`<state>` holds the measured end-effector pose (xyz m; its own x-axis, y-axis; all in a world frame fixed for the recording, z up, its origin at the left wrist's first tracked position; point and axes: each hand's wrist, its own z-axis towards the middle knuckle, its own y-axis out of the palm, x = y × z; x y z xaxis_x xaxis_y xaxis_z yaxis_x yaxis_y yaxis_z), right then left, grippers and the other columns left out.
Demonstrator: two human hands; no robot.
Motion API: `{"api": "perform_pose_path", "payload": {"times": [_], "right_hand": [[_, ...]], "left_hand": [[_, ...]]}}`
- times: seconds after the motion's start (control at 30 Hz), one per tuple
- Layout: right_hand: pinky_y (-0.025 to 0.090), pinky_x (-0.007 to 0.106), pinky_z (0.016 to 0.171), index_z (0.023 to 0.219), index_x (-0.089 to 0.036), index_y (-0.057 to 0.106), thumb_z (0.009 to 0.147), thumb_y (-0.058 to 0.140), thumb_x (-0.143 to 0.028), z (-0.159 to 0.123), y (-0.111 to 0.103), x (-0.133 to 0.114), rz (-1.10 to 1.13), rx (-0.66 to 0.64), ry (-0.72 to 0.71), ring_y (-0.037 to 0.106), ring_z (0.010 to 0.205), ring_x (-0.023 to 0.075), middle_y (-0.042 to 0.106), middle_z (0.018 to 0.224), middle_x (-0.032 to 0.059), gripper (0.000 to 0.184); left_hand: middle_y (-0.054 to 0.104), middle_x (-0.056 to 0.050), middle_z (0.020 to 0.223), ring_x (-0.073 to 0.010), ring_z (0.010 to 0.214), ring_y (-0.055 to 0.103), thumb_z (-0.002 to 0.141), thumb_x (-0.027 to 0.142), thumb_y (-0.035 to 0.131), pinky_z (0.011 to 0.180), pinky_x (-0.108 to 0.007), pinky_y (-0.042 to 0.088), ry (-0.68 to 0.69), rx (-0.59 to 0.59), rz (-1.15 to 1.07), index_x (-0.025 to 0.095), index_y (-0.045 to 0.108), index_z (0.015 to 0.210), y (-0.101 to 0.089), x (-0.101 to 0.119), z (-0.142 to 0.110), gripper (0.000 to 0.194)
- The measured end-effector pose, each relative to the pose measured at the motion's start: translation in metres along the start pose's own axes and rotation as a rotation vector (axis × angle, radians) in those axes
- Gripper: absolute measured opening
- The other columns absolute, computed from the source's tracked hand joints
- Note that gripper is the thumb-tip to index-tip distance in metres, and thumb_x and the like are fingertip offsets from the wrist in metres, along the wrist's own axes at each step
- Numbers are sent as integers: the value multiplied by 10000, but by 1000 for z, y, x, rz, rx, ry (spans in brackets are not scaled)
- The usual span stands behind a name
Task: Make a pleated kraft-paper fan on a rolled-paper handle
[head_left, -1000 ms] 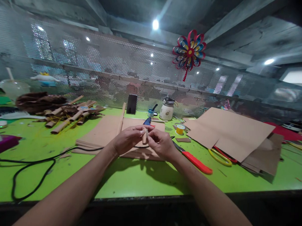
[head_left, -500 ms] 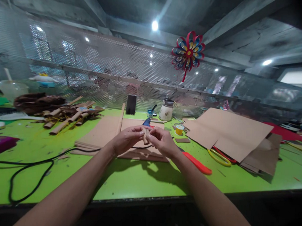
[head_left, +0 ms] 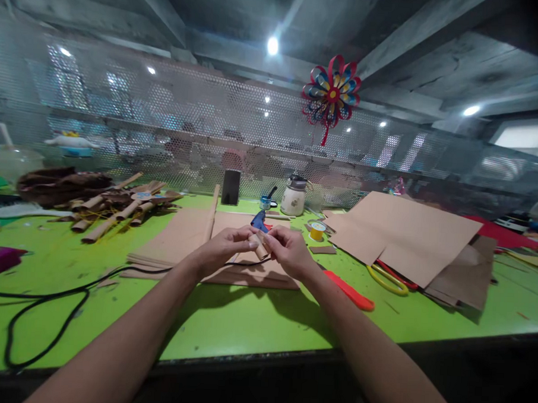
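Observation:
Between my hands, above a stack of brown cardboard sheets (head_left: 160,244), is a short rolled cardboard tube (head_left: 260,247). My left hand (head_left: 225,247) pinches it from the left with thumb and fingers. From the right, my right hand (head_left: 288,250) grips its upper part with thumb and fingertips. Just behind my fingers lies a blue glue gun (head_left: 260,220), partly hidden by the hands. A longer cardboard roll (head_left: 212,214) rests on the sheets beyond my left hand.
Right of my hands lie an orange-red cutter (head_left: 349,291), a yellow thread spool (head_left: 316,230), yellow-handled scissors (head_left: 388,281) and large cardboard sheets (head_left: 410,231). A black cable (head_left: 87,285) loops on the left, before a pile of cardboard tubes (head_left: 102,227). A phone (head_left: 231,187) and a jar (head_left: 293,198) stand behind.
The tube has turned a little in my fingers, and more of its length shows now. Both hands keep hold of it. The view has shifted slightly.

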<state>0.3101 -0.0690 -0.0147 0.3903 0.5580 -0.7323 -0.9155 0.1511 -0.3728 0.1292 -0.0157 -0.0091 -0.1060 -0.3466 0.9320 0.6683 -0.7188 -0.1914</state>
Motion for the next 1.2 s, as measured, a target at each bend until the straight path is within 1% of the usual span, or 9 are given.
{"api": "perform_pose_path", "payload": {"times": [0.2,0.33,0.47,0.63,0.73,0.83,0.97,1.1,1.2], "right_hand": [[328,227,515,708,-170,556,880,511,-276,0,4,7,-285,95,-181,428,508,100,506,571,-22,208],[339,244,559,693,-174,532,890,495,-254,0,5,12,-314,109,-200,439,545,113,509,604,-7,216],[357,266,604,673,-176,530,867,523,-234,-1,6,15,-324,60,-221,450,591,130,521,636,11,203],[436,249,612,843,-158,608,914,487,-306,2,-2,13,-147,11,-183,536,647,131,596,739,34,204],[484,260,674,1042,-169,618,829,587,-262,5,-10,11,8,-50,-152,592,805,156,629,943,62,235],[496,293,734,1129,-187,618,782,616,-213,5,-10,10,-19,-87,-154,599,903,181,633,1060,83,347],[497,311,721,1084,-175,655,807,604,-252,5,-3,14,40,-80,-120,605,839,174,658,1019,91,292],[471,286,629,1038,-168,676,773,620,-272,6,2,20,331,-114,74,564,678,135,667,860,51,290],[427,257,569,997,-158,691,769,622,-315,6,4,22,405,-100,141,492,587,101,629,739,16,285]], "left_hand": [[653,-81,1136,-267,1061,560,760,313,672,1010,-398,354,-38,78,38,164,734,726,2,-2,3,164],[652,-75,1146,-276,1109,539,716,316,714,1038,-398,320,-50,151,74,177,743,714,5,0,5,141],[696,-89,1050,-276,1012,594,714,346,710,971,-420,387,-91,158,61,170,763,741,8,-2,5,185],[711,-100,1043,-276,1025,595,675,306,732,961,-427,397,-102,204,0,164,755,736,5,-6,6,157],[709,-115,1059,-275,1021,602,721,333,702,955,-443,399,-110,205,-25,156,749,763,4,-5,5,188],[716,-116,1043,-265,1027,604,759,327,671,954,-437,399,-109,180,-46,154,740,878,6,-2,4,222],[727,-85,939,-236,956,621,761,287,652,938,-404,407,-97,141,-58,157,718,826,8,-1,4,160],[713,-53,868,-220,929,617,781,271,605,930,-373,403,-83,108,-33,166,694,743,11,2,5,143],[709,-54,874,-230,928,613,796,264,573,916,-380,414,-82,86,5,162,703,779,13,4,4,166]]}}
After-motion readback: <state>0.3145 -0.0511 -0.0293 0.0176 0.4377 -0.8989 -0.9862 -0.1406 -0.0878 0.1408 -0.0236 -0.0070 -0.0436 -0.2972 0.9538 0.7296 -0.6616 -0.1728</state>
